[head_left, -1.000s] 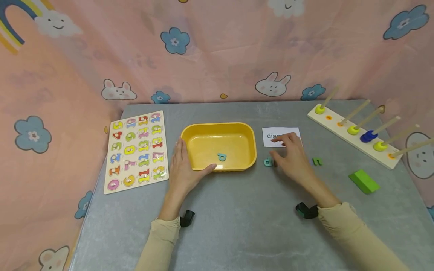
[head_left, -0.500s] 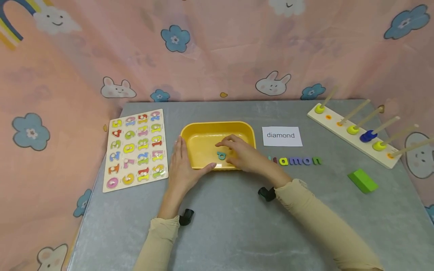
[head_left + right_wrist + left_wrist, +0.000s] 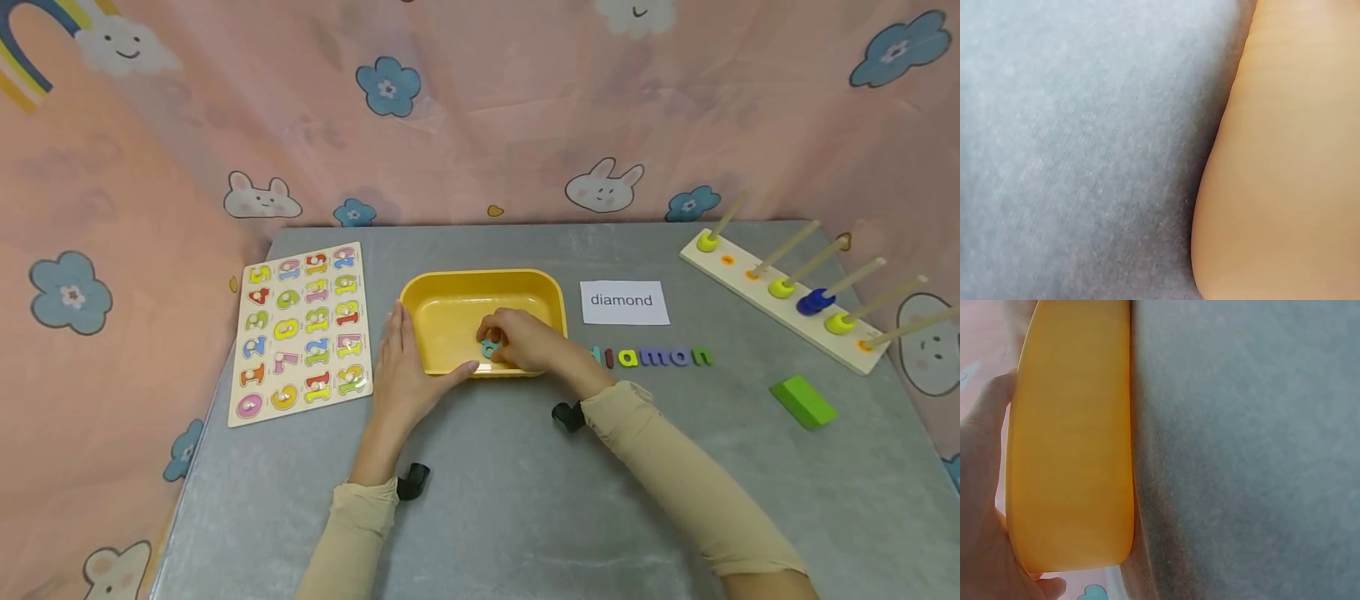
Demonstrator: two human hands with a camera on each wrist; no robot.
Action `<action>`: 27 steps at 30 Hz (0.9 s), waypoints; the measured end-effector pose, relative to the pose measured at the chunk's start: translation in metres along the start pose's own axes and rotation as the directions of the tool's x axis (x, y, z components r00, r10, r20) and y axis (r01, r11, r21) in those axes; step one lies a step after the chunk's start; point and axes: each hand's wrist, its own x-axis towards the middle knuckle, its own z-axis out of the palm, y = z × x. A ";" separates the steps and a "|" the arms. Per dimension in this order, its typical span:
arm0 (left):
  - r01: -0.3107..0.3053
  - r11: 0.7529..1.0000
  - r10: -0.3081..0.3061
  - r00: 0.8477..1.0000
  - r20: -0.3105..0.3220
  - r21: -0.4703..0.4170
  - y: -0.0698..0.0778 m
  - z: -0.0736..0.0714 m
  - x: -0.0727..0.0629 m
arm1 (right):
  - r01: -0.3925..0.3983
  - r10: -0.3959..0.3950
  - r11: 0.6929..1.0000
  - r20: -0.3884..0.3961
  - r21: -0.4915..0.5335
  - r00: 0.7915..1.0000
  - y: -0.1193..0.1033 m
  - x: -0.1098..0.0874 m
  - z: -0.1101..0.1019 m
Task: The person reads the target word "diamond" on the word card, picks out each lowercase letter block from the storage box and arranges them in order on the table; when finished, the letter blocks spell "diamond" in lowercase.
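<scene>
In the head view, my left hand (image 3: pixel 405 375) lies against the left side of a yellow plastic tray (image 3: pixel 450 277), its fingers straight along the outer wall and the thumb along the front rim. The left wrist view shows this hand beside the wall of the tray (image 3: pixel 1072 437). Inside the tray, my right hand (image 3: pixel 525 342) pinches a teal letter d (image 3: pixel 488 349) between curled fingers and thumb. To the tray's right, a row of coloured letters (image 3: pixel 652 357) reads "diamon", its first letter partly behind my right wrist. Above them lies a white card (image 3: pixel 624 302) printed "diamond".
A wooden number puzzle board (image 3: pixel 303 333) lies left of the tray. At the right stand a peg board (image 3: pixel 787 300) with several beads and, nearer me, a green block (image 3: pixel 803 401). The right wrist view holds only the grey tabletop (image 3: pixel 1085 150) and a blurred forearm.
My right hand has moved left from the letter row into the tray, and its fingers have closed on the teal letter d. The left hand has stayed at the tray.
</scene>
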 end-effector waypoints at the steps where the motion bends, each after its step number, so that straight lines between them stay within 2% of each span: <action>1: 0.000 1.000 0.000 1.000 0.001 -0.001 0.000 0.000 0.000 | -0.009 0.009 1.000 0.000 0.000 1.000 0.000 0.001 0.000; 6: 0.002 1.000 -0.002 1.000 0.005 -0.002 0.000 -0.002 0.000 | -0.041 0.041 0.999 -0.004 0.018 0.999 -0.002 0.003 0.002; 9: 0.003 1.000 -0.003 1.000 0.007 -0.001 0.000 -0.002 0.000 | -0.039 0.040 0.999 -0.037 0.036 0.999 -0.003 0.001 0.001; 13: 0.004 1.000 -0.004 1.000 0.012 -0.007 -0.001 -0.001 -0.001 | -0.008 0.018 0.997 -0.146 0.075 0.989 -0.004 -0.010 -0.002; 17: -0.002 1.000 0.002 1.000 0.009 -0.008 0.000 -0.001 -0.001 | 0.048 -0.008 0.987 -0.250 0.154 0.968 0.002 -0.031 -0.013; 19: -0.004 1.000 0.004 1.000 0.006 -0.007 0.000 -0.001 -0.001 | 0.057 0.000 0.982 -0.298 0.181 0.955 0.009 -0.046 -0.020; 22: -0.003 1.000 0.003 1.000 0.005 -0.006 0.000 -0.001 -0.001 | 0.037 0.027 0.986 -0.381 0.161 0.924 0.024 -0.071 -0.032; 27: 0.006 1.000 -0.006 1.000 0.009 -0.006 0.000 0.000 -0.001 | -0.059 0.095 0.995 -0.529 0.085 0.843 0.060 -0.117 -0.054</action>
